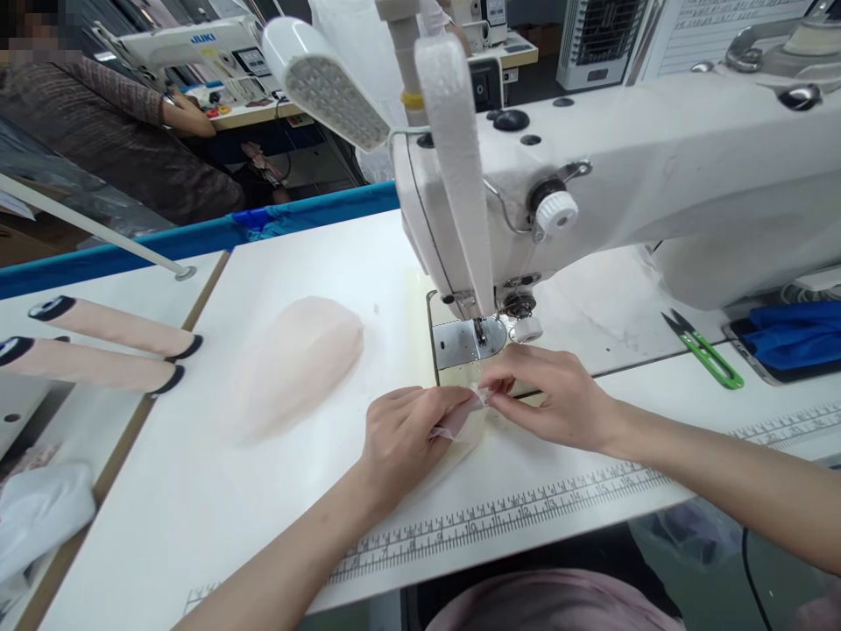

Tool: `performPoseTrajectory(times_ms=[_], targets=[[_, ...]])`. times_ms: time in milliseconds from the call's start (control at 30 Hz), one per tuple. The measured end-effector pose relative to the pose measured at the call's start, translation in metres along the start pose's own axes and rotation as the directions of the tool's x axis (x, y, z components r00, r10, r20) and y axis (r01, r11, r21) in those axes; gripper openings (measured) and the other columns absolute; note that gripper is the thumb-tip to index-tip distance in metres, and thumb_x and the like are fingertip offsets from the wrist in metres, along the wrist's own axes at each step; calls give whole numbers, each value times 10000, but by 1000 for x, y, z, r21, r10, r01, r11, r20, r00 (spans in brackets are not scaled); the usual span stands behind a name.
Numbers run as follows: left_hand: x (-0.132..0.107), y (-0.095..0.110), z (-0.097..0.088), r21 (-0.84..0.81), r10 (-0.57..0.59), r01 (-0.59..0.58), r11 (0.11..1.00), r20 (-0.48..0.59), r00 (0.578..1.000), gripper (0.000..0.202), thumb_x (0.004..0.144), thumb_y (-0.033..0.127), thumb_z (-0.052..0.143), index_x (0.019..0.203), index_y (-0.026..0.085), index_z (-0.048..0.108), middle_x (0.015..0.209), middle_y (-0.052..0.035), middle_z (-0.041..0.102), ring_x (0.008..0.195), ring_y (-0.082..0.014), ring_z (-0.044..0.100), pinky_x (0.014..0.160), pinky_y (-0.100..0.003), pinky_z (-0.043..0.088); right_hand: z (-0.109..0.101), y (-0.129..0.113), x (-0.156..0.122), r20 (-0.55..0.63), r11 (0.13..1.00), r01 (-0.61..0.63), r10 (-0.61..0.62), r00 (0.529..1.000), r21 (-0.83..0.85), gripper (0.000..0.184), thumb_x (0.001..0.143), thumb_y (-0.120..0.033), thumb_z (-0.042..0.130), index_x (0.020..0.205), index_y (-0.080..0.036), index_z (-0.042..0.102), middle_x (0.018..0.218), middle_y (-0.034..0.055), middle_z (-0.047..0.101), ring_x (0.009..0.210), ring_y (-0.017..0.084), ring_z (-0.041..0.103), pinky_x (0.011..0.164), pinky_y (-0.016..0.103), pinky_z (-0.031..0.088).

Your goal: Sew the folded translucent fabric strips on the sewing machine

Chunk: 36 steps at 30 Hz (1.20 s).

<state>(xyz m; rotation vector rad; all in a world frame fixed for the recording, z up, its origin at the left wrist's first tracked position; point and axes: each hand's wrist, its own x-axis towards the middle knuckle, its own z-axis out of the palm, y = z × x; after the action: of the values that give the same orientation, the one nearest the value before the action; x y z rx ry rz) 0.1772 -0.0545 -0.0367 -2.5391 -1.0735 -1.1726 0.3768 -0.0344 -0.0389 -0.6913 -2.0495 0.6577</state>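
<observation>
Garment sewing workshop: industrial sewing machines (pixel 657 193), ruler-edged worktable (pixel 263 491).

Sheer pale fabric piece (pixel 463 424), pinched before needle plate (pixel 460 343)

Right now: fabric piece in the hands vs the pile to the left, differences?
The fabric piece is small, thin and pinched by the left hand and right hand just before the presser foot. The pile is larger, mounded and untouched, lying away from the needle. Both are pale pink and sheer, on the white table.
</observation>
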Motion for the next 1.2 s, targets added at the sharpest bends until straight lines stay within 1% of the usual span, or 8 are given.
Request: performPoseTrajectory(times_ms=[133,333,467,900,1000,1067,1133,1200], targets=[[0,0,0,1,24,-24,1000,-4,1000,82,861,137,614,825,194,567,516,76,575,411,-55,461,429,-182,351,1,1,0,30,1000,-13,12,999,11,145,875,-141,566,999,-189,626,855,13,662,733,101,640,653,221,574],[2,1,-2,-12,45,-45,999,0,999,72,857,126,620,836,175,571,516,71,573,410,-52,451,424,-183,338,1,0,1,19,999,-14,13,1000,40,105,857,-109,581,911,-179,636,818,2,642,720,91,627,657,204,571],[3,1,-2,-14,45,-45,999,-3,999,63,862,144,620,845,181,571,514,73,571,409,-54,453,420,-183,341,0,-1,0,8,1000,-11,11,1000,25,110,865,-112,563,903,-195,625,805,-9,641,708,89,617,637,203,560],[2,1,-1,-26,8,-9,1000,-16,1000,55,872,163,621,860,186,572,521,74,586,392,-48,465,417,-175,351,0,-1,2,-43,989,145,-145,988,4,105,907,-144,556,928,-199,643,816,4,683,757,99,634,626,212,553],[2,3,-1,-34,-13,12,999,-23,1000,57,886,191,617,928,175,582,541,70,607,389,-42,460,418,-175,350,0,0,2,-51,979,193,-196,979,-59,89,902,-142,572,900,-194,644,801,3,677,732,90,634,591,195,533],[2,5,-1,-31,-25,25,999,-8,1000,90,895,210,611,976,177,590,531,77,604,392,-45,467,428,-176,365,0,2,0,-63,957,248,-260,964,-147,84,891,-137,582,884,-196,642,793,-6,674,701,86,632,557,193,516],[2,6,-2,-42,-29,30,999,18,999,99,900,195,597,999,191,600,519,88,597,398,-47,483,440,-176,382,0,5,-2,-64,912,310,-338,939,-269,105,874,-121,584,882,-209,641,769,-24,667,644,85,621,517,205,499],[1,7,-1,-80,-34,37,996,38,999,108,898,159,584,992,204,609,531,88,609,415,-49,513,452,-175,398,-3,6,-4,-27,856,369,-405,914,-361,147,860,-96,572,885,-224,641,745,-38,660,612,90,614,509,222,502]])
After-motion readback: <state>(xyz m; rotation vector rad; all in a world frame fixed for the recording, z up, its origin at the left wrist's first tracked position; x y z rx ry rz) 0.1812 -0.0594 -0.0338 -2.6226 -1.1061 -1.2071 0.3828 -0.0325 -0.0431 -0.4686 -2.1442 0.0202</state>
